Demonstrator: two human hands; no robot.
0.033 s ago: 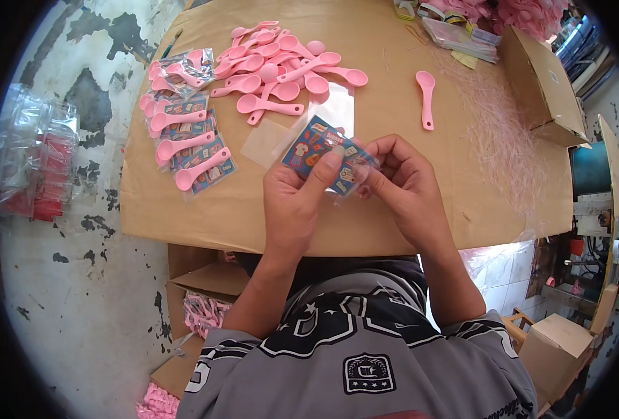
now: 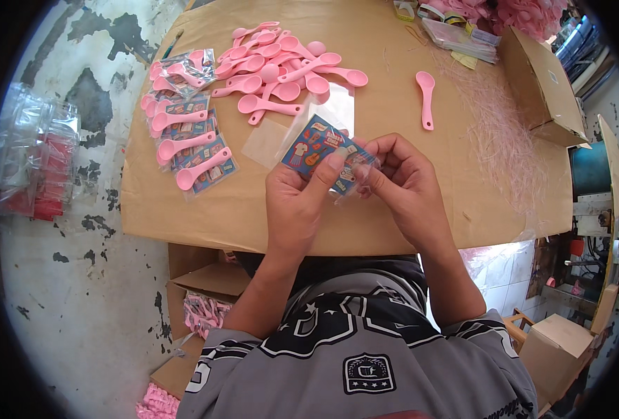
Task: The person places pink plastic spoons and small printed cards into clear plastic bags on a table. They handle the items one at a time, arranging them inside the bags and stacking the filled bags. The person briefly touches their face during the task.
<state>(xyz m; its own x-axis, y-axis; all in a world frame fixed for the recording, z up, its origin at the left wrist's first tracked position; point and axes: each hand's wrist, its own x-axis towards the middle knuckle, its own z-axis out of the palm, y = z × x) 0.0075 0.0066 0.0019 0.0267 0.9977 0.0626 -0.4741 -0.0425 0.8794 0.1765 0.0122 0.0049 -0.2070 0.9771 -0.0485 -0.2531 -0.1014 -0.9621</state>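
Blue printed card is over the near side of the table, fingers of the left hand clamping it, right hand pinching clear plastic at its right end. Yank too hard and that thin-looking film could split, imo.

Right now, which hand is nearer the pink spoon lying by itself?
The right hand, below the lone pink spoon in this view, not touching it. The left hand is farther, to its lower left.

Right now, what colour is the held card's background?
The card has a blue background, clearest in head view.
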